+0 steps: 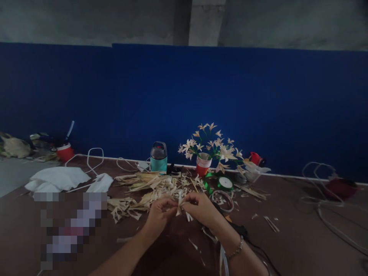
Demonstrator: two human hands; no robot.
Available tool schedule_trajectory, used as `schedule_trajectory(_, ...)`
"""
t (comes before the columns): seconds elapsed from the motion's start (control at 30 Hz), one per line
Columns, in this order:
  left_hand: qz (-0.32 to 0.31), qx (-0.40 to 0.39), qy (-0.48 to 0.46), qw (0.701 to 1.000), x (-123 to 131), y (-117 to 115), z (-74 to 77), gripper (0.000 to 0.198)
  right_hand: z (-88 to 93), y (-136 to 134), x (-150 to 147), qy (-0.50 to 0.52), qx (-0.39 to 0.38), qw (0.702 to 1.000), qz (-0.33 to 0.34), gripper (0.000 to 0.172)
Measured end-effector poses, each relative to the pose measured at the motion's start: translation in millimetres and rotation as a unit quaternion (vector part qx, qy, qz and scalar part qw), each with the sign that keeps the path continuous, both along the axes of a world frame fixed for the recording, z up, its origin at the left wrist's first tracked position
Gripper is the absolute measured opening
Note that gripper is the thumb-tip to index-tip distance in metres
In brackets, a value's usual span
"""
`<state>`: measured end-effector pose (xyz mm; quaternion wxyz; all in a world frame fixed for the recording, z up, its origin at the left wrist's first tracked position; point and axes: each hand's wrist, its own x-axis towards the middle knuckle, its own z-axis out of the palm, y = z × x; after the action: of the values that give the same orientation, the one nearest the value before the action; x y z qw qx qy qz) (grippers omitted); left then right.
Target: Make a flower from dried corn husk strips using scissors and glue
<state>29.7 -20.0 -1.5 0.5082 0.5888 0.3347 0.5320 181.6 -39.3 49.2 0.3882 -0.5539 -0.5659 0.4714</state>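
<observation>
My left hand (pixel 158 215) and my right hand (pixel 201 209) meet over the brown table (pixel 299 237), fingers pinched together on a small pale strip of dried leaf (pixel 180 202) between them. Just beyond my hands lies a heap of dried leaf strips (pixel 149 188). A bracelet circles my right wrist. Behind the heap, a red paper cup (pixel 203 165) holds a bunch of pale handmade flowers (pixel 211 147).
A teal flask (pixel 158 157) stands at the back, a green ribbon roll (pixel 225 183) and a tape ring (pixel 222 200) to the right. White cloths (pixel 59 179) lie left, white cords (pixel 327 214) right. A blue wall panel (pixel 184 103) backs the table.
</observation>
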Motion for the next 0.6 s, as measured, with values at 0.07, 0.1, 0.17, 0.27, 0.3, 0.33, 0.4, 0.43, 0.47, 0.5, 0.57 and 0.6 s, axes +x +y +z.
schedule_trajectory(0.07, 0.004, -0.003, -0.016, 1.0, 0, -1, 0.9, 0.015, 1.7, -1, 1, 0.053, -0.042, 0.998, 0.005, 0.004)
schedule_trajectory(0.1, 0.003, -0.011, -0.027, 1.0, 1, -2, 1.3, 0.015, 2.7, -1, 2, 0.089, -0.073, 0.993, 0.014, 0.003)
schedule_trajectory(0.17, -0.011, -0.039, -0.055, 0.998, 1, -3, 1.7, 0.017, 3.7, -2, 3, 0.159, -0.141, 0.976, 0.042, 0.007)
schedule_trajectory(0.27, -0.041, -0.08, -0.094, 0.992, 2, -5, 0.5, 0.019, 0.9, -2, 4, 0.216, -0.212, 0.951, 0.071, 0.012)
schedule_trajectory(0.3, -0.048, -0.086, -0.101, 0.99, 1, -6, -0.5, 0.019, -0.7, -2, 5, 0.227, -0.221, 0.946, 0.073, 0.012)
schedule_trajectory(0.33, -0.054, -0.089, -0.106, 0.989, 1, -6, -1.7, 0.019, -2.5, -1, 6, 0.238, -0.223, 0.942, 0.076, 0.012)
schedule_trajectory(0.4, -0.067, -0.097, -0.11, 0.987, 0, -5, -4.2, 0.018, -5.4, 0, 7, 0.258, -0.217, 0.938, 0.086, 0.01)
schedule_trajectory(0.43, -0.071, -0.103, -0.108, 0.986, 0, -5, -5.2, 0.018, -6.4, 1, 8, 0.266, -0.209, 0.937, 0.09, 0.01)
schedule_trajectory(0.47, -0.073, -0.112, -0.103, 0.986, -1, -5, -5.9, 0.019, -7.0, 2, 9, 0.268, -0.198, 0.938, 0.092, 0.01)
schedule_trajectory(0.5, -0.074, -0.119, -0.096, 0.985, -1, -4, -6.2, 0.02, -7.3, 3, 10, 0.263, -0.183, 0.943, 0.091, 0.011)
schedule_trajectory(0.57, -0.078, -0.127, -0.075, 0.986, -1, -5, -5.8, 0.022, -7.0, 4, 11, 0.238, -0.152, 0.956, 0.08, 0.01)
schedule_trajectory(0.6, -0.082, -0.123, -0.063, 0.987, -1, -5, -5.1, 0.022, -6.6, 4, 11, 0.222, -0.137, 0.962, 0.075, 0.009)
